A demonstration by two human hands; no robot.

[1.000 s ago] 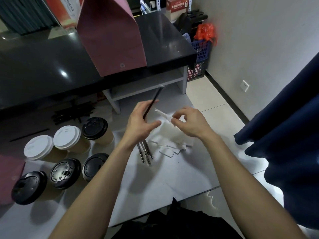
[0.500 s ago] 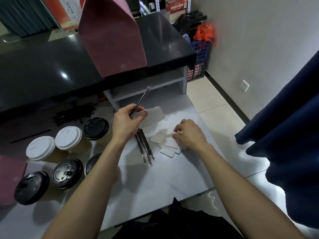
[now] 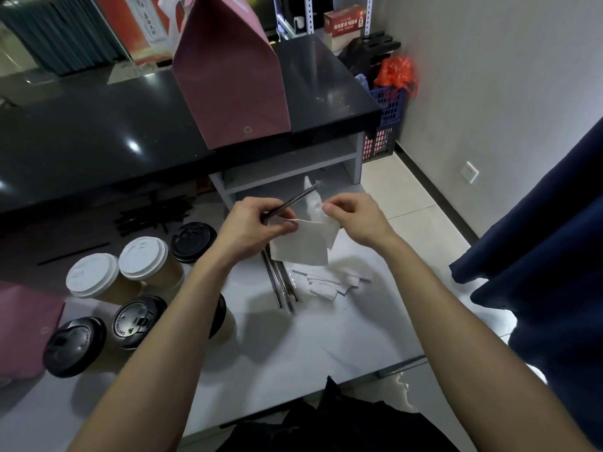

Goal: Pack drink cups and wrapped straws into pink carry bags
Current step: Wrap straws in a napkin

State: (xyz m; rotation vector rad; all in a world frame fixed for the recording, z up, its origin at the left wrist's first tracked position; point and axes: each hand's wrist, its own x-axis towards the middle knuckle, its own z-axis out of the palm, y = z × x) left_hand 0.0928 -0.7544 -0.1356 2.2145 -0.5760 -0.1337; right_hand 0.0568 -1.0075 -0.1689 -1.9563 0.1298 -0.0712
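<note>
Head view, near to far. Two bare forearms reach forward over a pale worktop (image 3: 326,347). At lower left stand lidded paper drink cups: a black-lidded cup (image 3: 74,345) nearest, a second black-lidded cup (image 3: 138,319) beside it, and a third partly hidden under the left forearm; behind these, two white-lidded cups (image 3: 92,275) (image 3: 143,258) and a further black-lidded cup (image 3: 193,238). The edge of a pink carry bag (image 3: 26,324) lies at far left. Mid-worktop, a bundle of wrapped straws (image 3: 282,288) lies beside a loose pile of folded white napkins (image 3: 329,282).

Above these, the left hand (image 3: 253,226) has its grip curled round a dark straw (image 3: 290,202) that angles up and to the right, thumb and forefinger also pinching one edge of a white napkin (image 3: 301,244). The right hand (image 3: 355,216) pinches the napkin's opposite upper corner between fingertips; the sheet hangs between both hands, clear of the worktop.

Farther back, loose dark straws (image 3: 150,218) lie under a raised black counter (image 3: 98,138), on which a second pink carry bag (image 3: 231,76) stands upright. Blue crates (image 3: 388,109) sit by the wall; a dark blue cloth (image 3: 538,239) hangs at right.
</note>
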